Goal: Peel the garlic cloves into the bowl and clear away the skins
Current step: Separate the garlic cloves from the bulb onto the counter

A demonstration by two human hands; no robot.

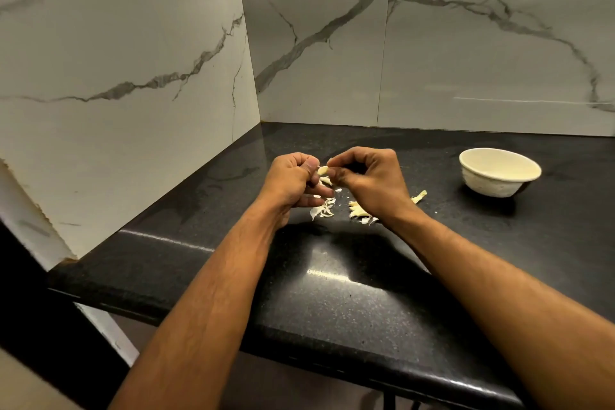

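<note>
A pale garlic clove (pixel 322 171) is held between both hands above the black counter. My left hand (pixel 293 181) pinches it with curled fingers and thumb. My right hand (pixel 369 176) pinches its other end, fingers curled, with a bit of skin showing at the fingertips. Loose white skins (pixel 322 211) lie on the counter under the hands, and more skins and garlic pieces (pixel 357 210) lie beside my right wrist, with one scrap (pixel 420 196) further right. The white bowl (pixel 499 173) stands to the right, apart from the hands; its contents cannot be made out.
The black speckled counter (pixel 332 293) fits into a corner of marble-patterned walls (pixel 133 60) at left and back. Its front edge runs diagonally below my forearms, with a drop at the lower left.
</note>
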